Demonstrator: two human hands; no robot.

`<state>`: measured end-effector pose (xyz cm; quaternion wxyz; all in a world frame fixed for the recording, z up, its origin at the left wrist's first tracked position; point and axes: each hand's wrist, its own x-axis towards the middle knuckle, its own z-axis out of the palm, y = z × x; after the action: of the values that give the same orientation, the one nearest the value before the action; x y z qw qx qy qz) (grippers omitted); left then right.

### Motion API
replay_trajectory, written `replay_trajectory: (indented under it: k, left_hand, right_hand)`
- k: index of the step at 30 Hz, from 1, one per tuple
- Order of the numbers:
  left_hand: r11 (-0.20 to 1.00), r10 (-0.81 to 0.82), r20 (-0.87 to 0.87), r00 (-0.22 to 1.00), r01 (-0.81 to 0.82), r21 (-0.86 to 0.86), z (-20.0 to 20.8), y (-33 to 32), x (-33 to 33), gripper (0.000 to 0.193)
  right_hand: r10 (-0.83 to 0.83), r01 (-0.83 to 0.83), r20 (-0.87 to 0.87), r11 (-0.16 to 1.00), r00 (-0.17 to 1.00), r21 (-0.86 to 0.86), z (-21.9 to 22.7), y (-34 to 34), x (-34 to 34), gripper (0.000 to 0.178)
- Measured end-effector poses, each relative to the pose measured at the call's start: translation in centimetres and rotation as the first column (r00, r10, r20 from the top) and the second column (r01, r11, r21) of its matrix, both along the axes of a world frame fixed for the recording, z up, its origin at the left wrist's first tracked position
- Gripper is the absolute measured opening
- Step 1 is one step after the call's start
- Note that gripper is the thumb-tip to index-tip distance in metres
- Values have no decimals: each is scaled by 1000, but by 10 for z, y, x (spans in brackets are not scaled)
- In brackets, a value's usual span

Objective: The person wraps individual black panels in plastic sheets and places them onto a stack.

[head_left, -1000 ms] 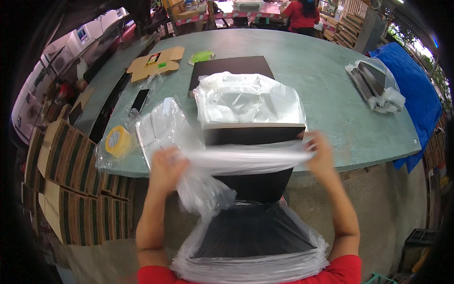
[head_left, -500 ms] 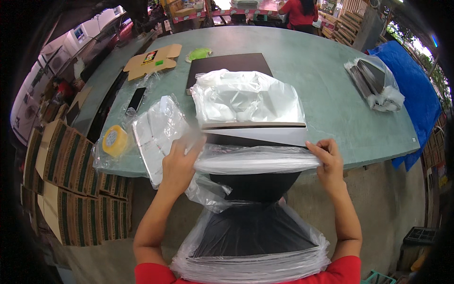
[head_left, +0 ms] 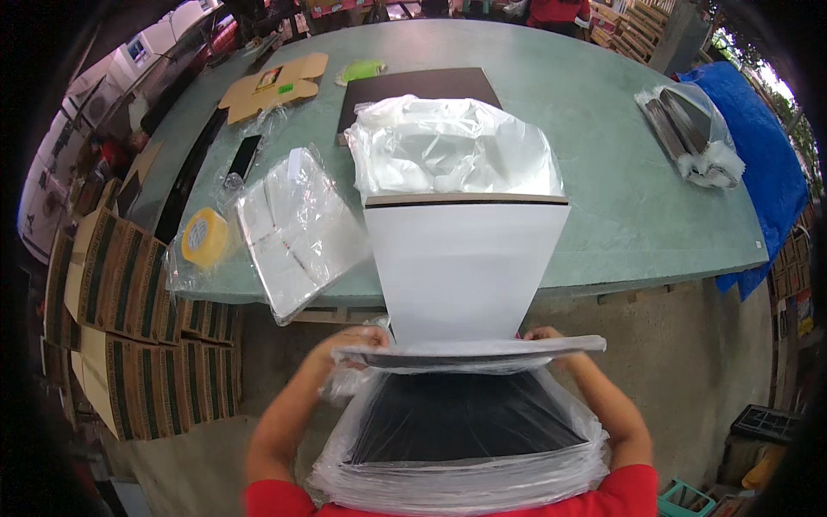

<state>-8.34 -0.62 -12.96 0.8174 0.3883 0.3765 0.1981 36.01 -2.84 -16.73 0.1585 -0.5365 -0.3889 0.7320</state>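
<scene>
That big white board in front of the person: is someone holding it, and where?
Yes. Both hands hold the white board by its near edge, left hand at the left corner, right hand at the right corner, fingers mostly hidden behind it.

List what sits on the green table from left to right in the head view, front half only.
Yellow tape roll → clear bag of white pieces → white panel tilted up at the table edge, with crumpled plastic behind it → bagged dark sheets → blue tarp.
</scene>
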Motion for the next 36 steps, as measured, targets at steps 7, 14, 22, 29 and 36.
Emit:
replay_trajectory:
  k: [7, 14, 22, 29, 36]
  left_hand:
    - [979, 173, -57, 983, -178, -97, 23, -5, 29, 19]
    - [925, -193, -377, 906, 296, 237, 78, -23, 47, 18]
    - [971, 112, -506, 855, 15, 240, -22, -14, 37, 27]
    - [863, 203, -673, 711, 195, 467, -93, -9, 43, 30]
    - [807, -35, -406, 913, 265, 528, 188, 7, 21, 18]
  right_hand:
    - [-177, 152, 96, 963, 980, 221, 28, 16, -21, 32]
    - [506, -517, 124, 796, 854, 315, 108, -11, -30, 31]
    - [-39, 36, 287, 999, 957, 15, -3, -6, -22, 29]
    - [-126, -179, 815, 946, 565, 270, -70, -22, -49, 27]
    - [206, -17, -454, 922, 867, 387, 170, 14, -28, 35]
